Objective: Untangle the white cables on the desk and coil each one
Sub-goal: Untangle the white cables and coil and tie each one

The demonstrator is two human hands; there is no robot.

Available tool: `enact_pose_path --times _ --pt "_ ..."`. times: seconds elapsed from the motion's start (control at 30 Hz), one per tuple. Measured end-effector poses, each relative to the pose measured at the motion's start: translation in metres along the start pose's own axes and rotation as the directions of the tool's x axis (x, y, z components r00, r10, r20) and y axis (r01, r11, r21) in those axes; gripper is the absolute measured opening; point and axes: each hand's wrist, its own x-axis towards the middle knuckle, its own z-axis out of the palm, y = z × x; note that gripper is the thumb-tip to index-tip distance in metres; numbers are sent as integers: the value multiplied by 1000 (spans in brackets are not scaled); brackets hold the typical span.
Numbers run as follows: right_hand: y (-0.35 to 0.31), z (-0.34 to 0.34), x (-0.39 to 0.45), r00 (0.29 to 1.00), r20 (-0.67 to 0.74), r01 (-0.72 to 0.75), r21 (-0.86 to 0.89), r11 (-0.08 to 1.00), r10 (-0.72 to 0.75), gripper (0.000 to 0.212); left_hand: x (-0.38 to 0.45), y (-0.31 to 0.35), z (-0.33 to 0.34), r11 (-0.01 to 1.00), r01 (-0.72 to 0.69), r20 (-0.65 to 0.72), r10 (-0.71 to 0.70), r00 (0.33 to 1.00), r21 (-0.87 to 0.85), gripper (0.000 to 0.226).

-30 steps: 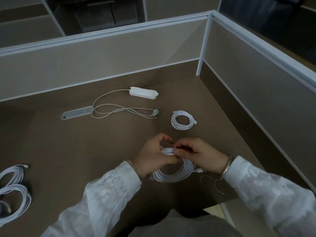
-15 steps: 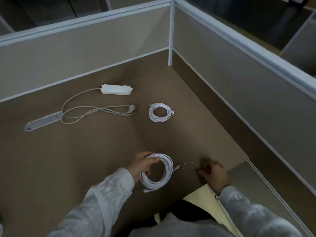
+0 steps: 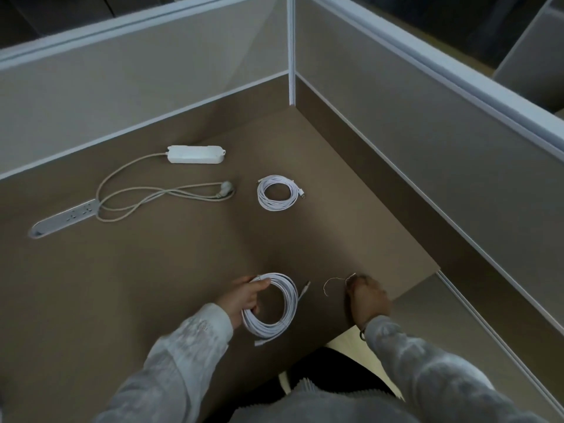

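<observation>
Gripping the coiled white cable (image 3: 273, 303), the left hand (image 3: 241, 300) has fingers curled round its near-side loops on the desk (image 3: 152, 270). Right hand (image 3: 367, 297) fingertips pinch a thin wire tie (image 3: 331, 283). Coil looks light and springy; best held across all loops.

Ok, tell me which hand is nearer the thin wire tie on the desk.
Right. The right hand touches one end of the wire tie; the left hand grips the coiled white cable further left.

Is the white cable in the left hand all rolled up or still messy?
Rolled up: the white cable sits in neat round loops gripped by the left hand.
</observation>
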Motion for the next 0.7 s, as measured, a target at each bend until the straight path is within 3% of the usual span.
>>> enact_pose_path --times 0.1,0.17,0.23,0.3,0.37,0.47,0.7 --pt "6 -3 5 992 -97 -75 0 997 75 31 0 -2 -8 999 5 -12 -6 1000 -45 9" --pt "7 -6 10 990 -134 -43 2 999 43 29 -2 0 -12 998 18 -22 -20 1000 -61 8" --pt "4 -11 15 981 -94 164 -78 983 -171 25 -7 4 -15 999 25 -25 -26 999 -45 20" --pt "-2 -14 19 881 -38 461 -155 874 -472 17 -9 5 -17 999 7 -10 -7 1000 -52 40" --pt "-9 -13 28 768 41 627 -247 739 -639 26 -10 4 -20 998 -6 -40 3 999 -61 43" --pt "-16 -18 35 752 121 655 -254 712 -648 33 -10 4 -24 998 0 -63 -4 998 -70 38" --pt "-21 -21 45 805 221 585 -140 799 -551 16 -7 6 -29 992 -23 -40 19 999 -123 12"
